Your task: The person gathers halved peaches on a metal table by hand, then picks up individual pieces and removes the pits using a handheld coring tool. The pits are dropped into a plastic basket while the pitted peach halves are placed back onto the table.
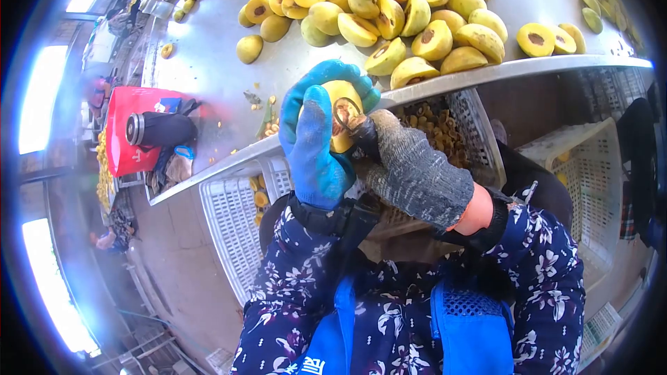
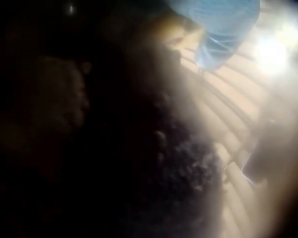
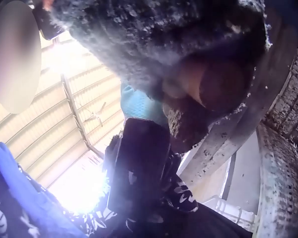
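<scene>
My left hand (image 1: 310, 142), in a blue rubber-coated glove, grips a halved yellow peach (image 1: 339, 89) just off the metal table's front edge. The peach's cut face, with its brown pit hollow, is turned toward the right. My right hand (image 1: 422, 172), in a grey knit glove, grips the dark handle (image 1: 367, 139) of a pitting tool with a curved metal loop at the hollow. In the right wrist view, the handle's round end (image 3: 223, 87) sticks out of the grey glove. The left wrist view is mostly dark, with the blue glove (image 2: 223, 29) at its top.
A pile of peach halves (image 1: 417, 21) lies on the metal table (image 1: 208, 76). Below its edge stand white crates (image 1: 233, 229), one holding scraps (image 1: 438, 128). A red bag (image 1: 128, 132) and a dark flask (image 1: 163, 130) lie at left.
</scene>
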Motion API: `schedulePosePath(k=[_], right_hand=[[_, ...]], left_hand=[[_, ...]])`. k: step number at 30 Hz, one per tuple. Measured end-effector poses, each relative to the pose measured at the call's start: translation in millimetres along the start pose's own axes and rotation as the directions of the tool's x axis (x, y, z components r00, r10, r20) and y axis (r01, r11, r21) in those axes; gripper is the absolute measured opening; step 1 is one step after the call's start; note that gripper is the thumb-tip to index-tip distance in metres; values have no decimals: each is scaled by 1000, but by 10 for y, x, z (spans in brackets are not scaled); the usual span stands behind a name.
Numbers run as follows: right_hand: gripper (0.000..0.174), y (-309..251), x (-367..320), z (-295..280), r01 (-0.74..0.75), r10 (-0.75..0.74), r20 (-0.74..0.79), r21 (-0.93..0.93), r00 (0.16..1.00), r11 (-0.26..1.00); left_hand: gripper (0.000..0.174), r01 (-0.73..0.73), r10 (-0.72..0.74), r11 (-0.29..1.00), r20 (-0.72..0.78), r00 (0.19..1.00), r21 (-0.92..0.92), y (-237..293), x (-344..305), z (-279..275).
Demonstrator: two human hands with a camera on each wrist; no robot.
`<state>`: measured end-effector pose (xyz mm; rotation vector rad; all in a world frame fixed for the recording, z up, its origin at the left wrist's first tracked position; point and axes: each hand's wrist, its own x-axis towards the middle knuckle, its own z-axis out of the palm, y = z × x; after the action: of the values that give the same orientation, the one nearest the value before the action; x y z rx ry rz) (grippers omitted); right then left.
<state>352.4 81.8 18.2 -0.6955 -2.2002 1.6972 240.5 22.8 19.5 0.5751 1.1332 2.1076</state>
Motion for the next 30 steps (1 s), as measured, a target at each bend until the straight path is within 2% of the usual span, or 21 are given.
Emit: schedulePosePath(k=[2, 4, 5, 7, 8, 10, 12, 13, 15, 19, 20, 21, 22, 24, 25, 27, 28, 30], right_hand=[[39, -11, 8, -10, 19, -20, 21, 24, 1000, 1000], [40, -27, 2, 2, -47, 49, 32, -40, 998, 998], [41, 5, -13, 24, -13, 13, 37, 21, 999, 1000], [41, 57, -40, 59, 18, -21, 39, 84, 999, 996], [42, 80, -52, 71, 64, -66, 30, 53, 997, 997], [42, 44, -61, 43, 108, -109, 27, 21, 994, 994], [39, -80, -63, -71, -180, 119, 275, 212, 954, 961], [39, -98, -70, -96, -181, 118, 279, 210, 953, 961], [35, -102, -94, -132, -290, 149, 367, 366, 918, 884], [34, -89, -135, -151, -287, 131, 393, 371, 910, 883], [35, -81, -145, -182, -384, 132, 489, 461, 862, 800], [36, -87, -150, -205, -482, 119, 579, 528, 807, 700], [36, -122, -150, -227, -484, 120, 583, 523, 804, 702], [27, -193, -160, -257, -521, 181, 598, 463, 781, 717], [27, -188, -164, -238, -522, 181, 601, 459, 778, 718], [25, -144, -169, -181, -348, 128, 456, 439, 881, 828], [25, -119, -166, -163, -349, 128, 460, 435, 878, 830], [42, -78, -162, -144, -220, 50, 406, 383, 912, 897]], left_hand=[[37, -4, 4, 1000, -11, 1000, -1, -15, -16, 5], [38, -101, 102, 991, -4, 995, 90, -30, -27, -2], [38, -96, 97, 991, -4, 995, 91, -16, -37, 6], [40, -172, 162, 958, 62, 985, 228, 36, -58, 14], [40, -169, 159, 959, 61, 985, 229, 44, -51, -12], [40, -36, 17, 986, 113, 993, 165, 72, -30, -73], [40, 0, -21, 989, 141, 990, 150, 112, -18, -95], [40, 36, -59, 990, 174, 983, 136, 131, -13, -99], [41, 59, -88, 986, 185, 979, 153, 158, -9, -110], [42, 109, -156, 976, 259, 953, 187, 205, 1, -146], [42, 107, -153, 977, 255, 955, 185, 219, 9, -161], [49, 92, -167, 962, 285, 944, 258, 231, 18, -176], [56, 73, -183, 941, 315, 931, 329, 237, 25, -186], [54, 40, -150, 947, 327, 933, 319, 218, 18, -183], [53, 9, -121, 950, 343, 931, 311, 210, 16, -184], [53, -2, -113, 950, 348, 931, 314, 205, 28, -193], [52, -11, -109, 948, 356, 928, 317, 199, 30, -197], [51, 29, -135, 948, 318, 939, 318, 217, 4, -165]])
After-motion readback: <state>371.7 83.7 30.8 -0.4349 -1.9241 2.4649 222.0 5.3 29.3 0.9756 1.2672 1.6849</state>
